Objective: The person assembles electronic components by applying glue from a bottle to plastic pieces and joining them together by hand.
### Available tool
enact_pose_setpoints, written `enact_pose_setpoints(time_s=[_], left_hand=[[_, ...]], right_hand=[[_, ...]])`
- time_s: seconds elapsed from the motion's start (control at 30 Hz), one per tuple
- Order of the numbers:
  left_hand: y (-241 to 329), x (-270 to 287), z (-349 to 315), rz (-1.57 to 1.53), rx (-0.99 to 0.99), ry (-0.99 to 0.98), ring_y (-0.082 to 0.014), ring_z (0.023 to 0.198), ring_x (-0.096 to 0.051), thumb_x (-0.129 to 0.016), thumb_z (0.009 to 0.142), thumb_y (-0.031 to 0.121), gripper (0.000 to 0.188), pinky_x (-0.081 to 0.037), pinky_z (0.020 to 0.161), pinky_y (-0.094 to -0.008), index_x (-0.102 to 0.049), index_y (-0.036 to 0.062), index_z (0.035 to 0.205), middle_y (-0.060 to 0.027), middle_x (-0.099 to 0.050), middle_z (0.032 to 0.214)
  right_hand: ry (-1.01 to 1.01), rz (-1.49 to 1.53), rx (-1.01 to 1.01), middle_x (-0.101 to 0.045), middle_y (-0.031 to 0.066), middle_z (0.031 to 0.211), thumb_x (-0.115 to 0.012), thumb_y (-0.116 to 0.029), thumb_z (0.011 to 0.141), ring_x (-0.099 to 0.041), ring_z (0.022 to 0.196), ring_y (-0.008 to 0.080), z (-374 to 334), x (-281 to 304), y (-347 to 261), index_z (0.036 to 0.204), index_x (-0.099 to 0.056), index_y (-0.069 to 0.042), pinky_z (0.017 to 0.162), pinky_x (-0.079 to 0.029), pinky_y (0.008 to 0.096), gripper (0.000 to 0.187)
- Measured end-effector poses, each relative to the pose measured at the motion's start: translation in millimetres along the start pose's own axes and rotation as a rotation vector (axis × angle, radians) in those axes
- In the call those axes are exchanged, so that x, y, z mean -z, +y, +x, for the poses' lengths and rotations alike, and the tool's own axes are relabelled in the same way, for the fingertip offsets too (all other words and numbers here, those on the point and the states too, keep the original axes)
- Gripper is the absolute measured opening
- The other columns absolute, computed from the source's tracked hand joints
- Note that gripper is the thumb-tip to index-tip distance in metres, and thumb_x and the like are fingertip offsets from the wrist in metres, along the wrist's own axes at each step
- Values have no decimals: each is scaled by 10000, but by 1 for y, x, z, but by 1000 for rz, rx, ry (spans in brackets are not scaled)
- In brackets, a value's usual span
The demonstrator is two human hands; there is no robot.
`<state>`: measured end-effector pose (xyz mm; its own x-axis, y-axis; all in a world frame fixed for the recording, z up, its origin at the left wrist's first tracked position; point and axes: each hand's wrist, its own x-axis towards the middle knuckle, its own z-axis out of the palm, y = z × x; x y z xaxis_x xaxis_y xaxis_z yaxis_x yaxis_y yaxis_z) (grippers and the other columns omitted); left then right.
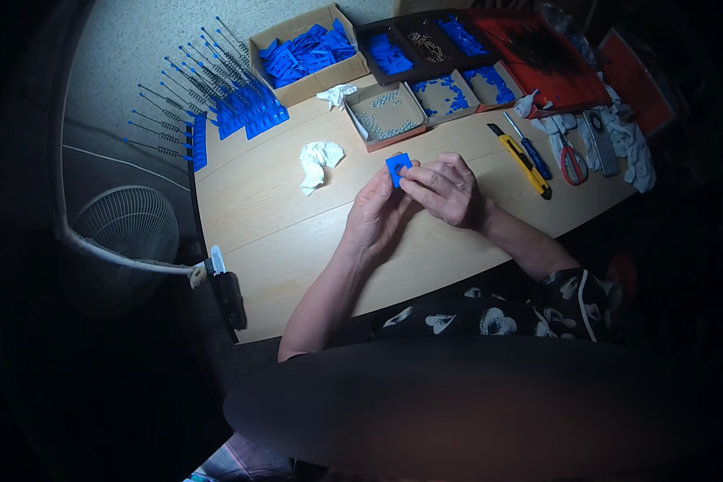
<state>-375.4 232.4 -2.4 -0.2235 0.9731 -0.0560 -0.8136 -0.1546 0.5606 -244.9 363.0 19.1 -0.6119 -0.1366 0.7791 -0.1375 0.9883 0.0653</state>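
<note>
Above the middle of the table I hold up a small flat blue plastic piece point(393, 164) with a round hole in it. My left hand point(369, 210) is closed on its lower left side, thumb and fingers gripping the edge. My right hand point(442, 191) reaches it from the right, fingers bent and fingertips pressed at the hole. Whether a tiny part sits between those right fingertips is hidden. A crumpled white cloth point(322, 163) lies on the table to the left of my hands.
Behind stand a cardboard box point(341, 74) of blue pieces, shallow trays point(375, 145) of small parts and a red tray point(538, 92). Blue parts with springs and rods point(257, 112) line the left edge. A yellow utility knife point(524, 166), blue screwdriver point(530, 151) and red-handled scissors point(572, 167) lie right.
</note>
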Motion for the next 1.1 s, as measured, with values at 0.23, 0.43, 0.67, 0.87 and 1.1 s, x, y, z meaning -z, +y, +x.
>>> enact_pose_setpoints(time_s=[0.23, 0.43, 0.67, 0.87, 1.1], left_hand=[[3, 20, 9, -101, 38, -71, -199, 1229, -516, -574, 978, 276, 507, -405, 1081, -387, -423, 51, 1406, -104, -528, 1338], [2, 22, 32, -235, 120, -116, -254, 1182, -559, -613, 954, 224, 523, -497, 997, -347, -406, 36, 1395, -151, -541, 1286], [-4, 21, 50, -226, 153, -117, -287, 1154, -583, -623, 946, 221, 531, -531, 947, -338, -400, 28, 1388, -161, -544, 1281], [-12, 25, 63, -137, 93, -39, -293, 1135, -605, -565, 982, 226, 504, -543, 934, -334, -385, -1, 1395, -173, -545, 1309], [-6, 25, 67, -147, 56, 5, -309, 1181, -585, -534, 993, 168, 470, -553, 947, -323, -382, -12, 1400, -201, -520, 1342]], right_hand=[[-13, 170, -90, -639, 70, 1052, -700, -96, 770, -622, 892, 195, 6, -1, 2, 1021, -667, -45, 842, -442, 362, 259], [99, 260, -525, -633, 91, 1052, -762, -22, 746, -610, 940, 242, 6, 19, 19, 1056, -654, -49, 848, -449, 356, 329], [187, 96, -650, -643, 102, 984, -702, 23, 800, -637, 893, 224, -24, 47, 71, 995, -654, -2, 763, -510, 297, 203], [308, 47, -1316, -618, 94, 958, -681, -80, 867, -603, 789, 188, -94, 79, 172, 1133, -595, 1, 706, -504, 287, 291], [-52, -190, -1317, -565, 135, 1073, -775, -153, 782, -581, 976, 246, -115, 68, 205, 1109, -633, -22, 834, -495, 379, 379]])
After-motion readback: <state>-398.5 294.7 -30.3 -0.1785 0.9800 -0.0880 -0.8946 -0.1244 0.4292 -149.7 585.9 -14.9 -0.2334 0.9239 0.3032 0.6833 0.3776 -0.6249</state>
